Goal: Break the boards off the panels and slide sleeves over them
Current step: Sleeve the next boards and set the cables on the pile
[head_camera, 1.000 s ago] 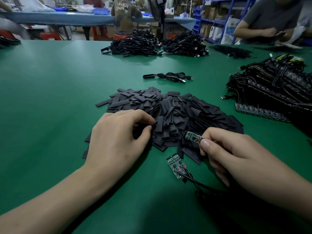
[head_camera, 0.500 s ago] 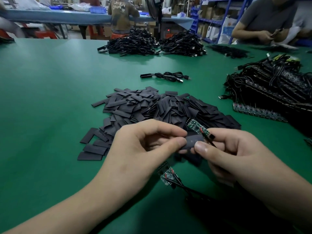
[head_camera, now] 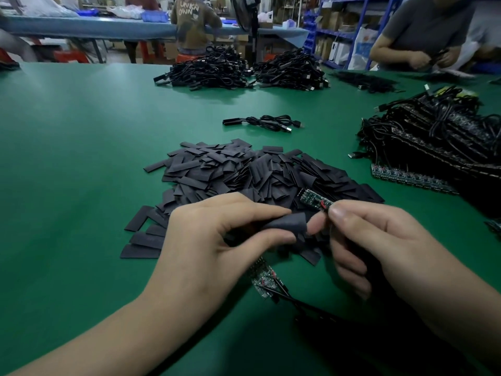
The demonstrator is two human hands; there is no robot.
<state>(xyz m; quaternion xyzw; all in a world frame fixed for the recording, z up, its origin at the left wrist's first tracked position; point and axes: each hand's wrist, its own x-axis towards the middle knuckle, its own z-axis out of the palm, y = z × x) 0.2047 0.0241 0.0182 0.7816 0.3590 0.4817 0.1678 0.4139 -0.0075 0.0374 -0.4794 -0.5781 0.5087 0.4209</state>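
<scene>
My left hand (head_camera: pixel 217 240) pinches a flat black sleeve (head_camera: pixel 290 222) between thumb and forefinger, just above the green table. My right hand (head_camera: pixel 379 240) holds a small green circuit board (head_camera: pixel 314 199) by its wired end, the board pointing up and left, close beside the sleeve. My right forefinger touches the sleeve's open end. A second board (head_camera: pixel 261 279) with black wires lies on the table under my left hand. A large pile of black sleeves (head_camera: pixel 244 172) spreads out behind both hands.
A stack of board panels with black cables (head_camera: pixel 433 142) sits at the right. One coiled cable (head_camera: pixel 265 122) lies beyond the sleeve pile, and cable heaps (head_camera: pixel 211 70) lie at the far edge. Other people work at the back and at the right.
My left hand has picked a sleeve out of the pile and brought it over to the right hand. The right hand has raised the board slightly towards it.
</scene>
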